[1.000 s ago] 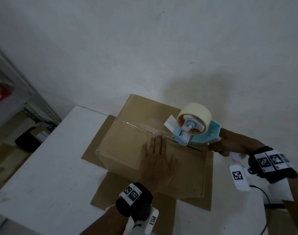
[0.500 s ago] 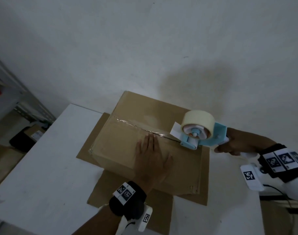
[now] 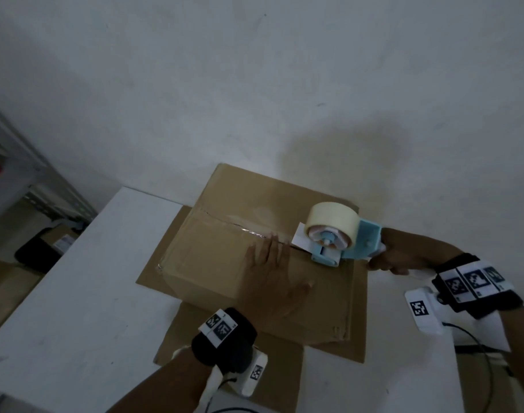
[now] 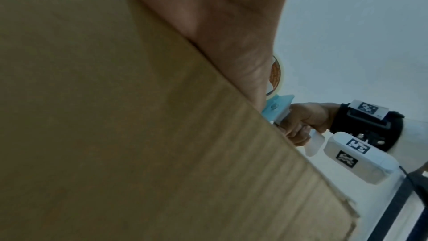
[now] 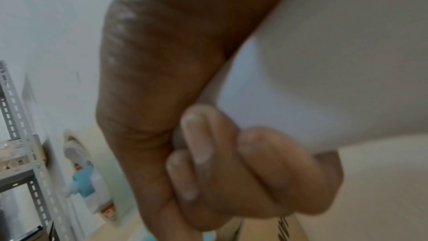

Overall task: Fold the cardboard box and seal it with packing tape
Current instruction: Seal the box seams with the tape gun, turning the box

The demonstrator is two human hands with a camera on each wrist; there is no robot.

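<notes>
A brown cardboard box (image 3: 213,263) with its top flaps closed stands on a white table (image 3: 76,293). Clear tape (image 3: 240,226) runs along the left part of the centre seam. My left hand (image 3: 269,281) lies flat on the box top, fingers straight, just in front of the seam. My right hand (image 3: 400,254) grips the handle of a light blue tape dispenser (image 3: 344,245), which carries a cream tape roll (image 3: 332,228) and sits on the seam near the box's right end. In the left wrist view the box (image 4: 115,135) fills the frame, with the dispenser (image 4: 347,107) behind it.
Flat cardboard sheets (image 3: 255,353) lie under and in front of the box. A metal shelf rack (image 3: 22,174) stands at the left, with boxes on the floor beneath. A white wall (image 3: 255,84) rises right behind the table. A cable (image 3: 478,350) trails at the right.
My right hand has drawn the dispenser rightward along the seam, leaving more tape laid behind it. My left hand stays flat on the box top.
</notes>
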